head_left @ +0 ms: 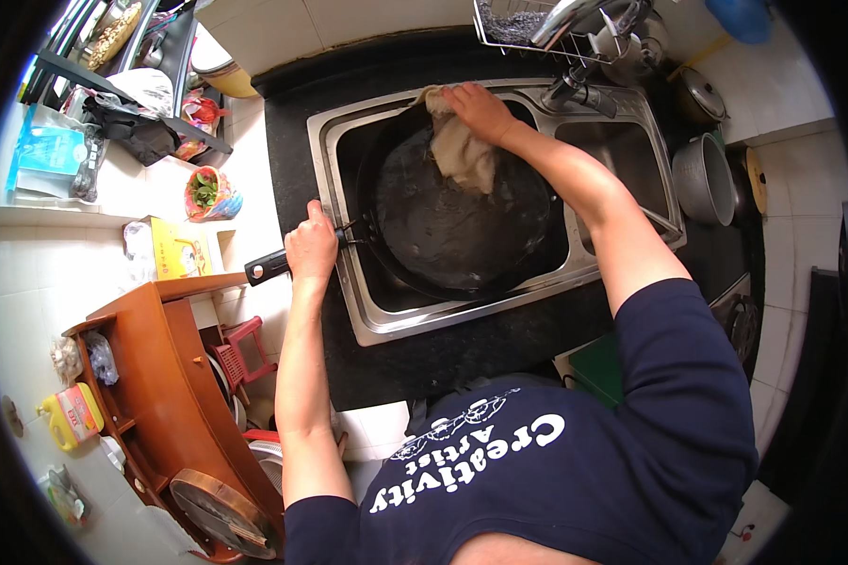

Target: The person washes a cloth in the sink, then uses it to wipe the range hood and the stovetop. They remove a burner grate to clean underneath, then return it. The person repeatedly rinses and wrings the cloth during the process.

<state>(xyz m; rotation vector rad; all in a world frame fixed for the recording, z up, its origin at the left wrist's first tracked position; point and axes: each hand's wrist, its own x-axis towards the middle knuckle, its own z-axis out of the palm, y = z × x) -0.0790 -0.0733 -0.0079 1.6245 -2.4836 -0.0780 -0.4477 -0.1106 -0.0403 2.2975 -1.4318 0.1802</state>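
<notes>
A large dark wok (459,226) rests in the left basin of a steel double sink (396,328), tilted a little. My left hand (312,244) is closed around the wok's black handle (268,267), which sticks out past the sink's left edge. At the wok's far rim, my right hand (477,109) grips a beige cloth (463,152). Part of the cloth folds over the rim, and the rest hangs down onto the wok's wet-looking inner surface. My right palm and the undersides of its fingers are hidden.
A chrome faucet (579,92) stands behind the sink, below a wire rack (523,46) holding a scouring pad. Metal pots, one a grey pot (704,180), stand at the right. A wooden cabinet (177,381) and a red plastic stool (244,353) are at the left.
</notes>
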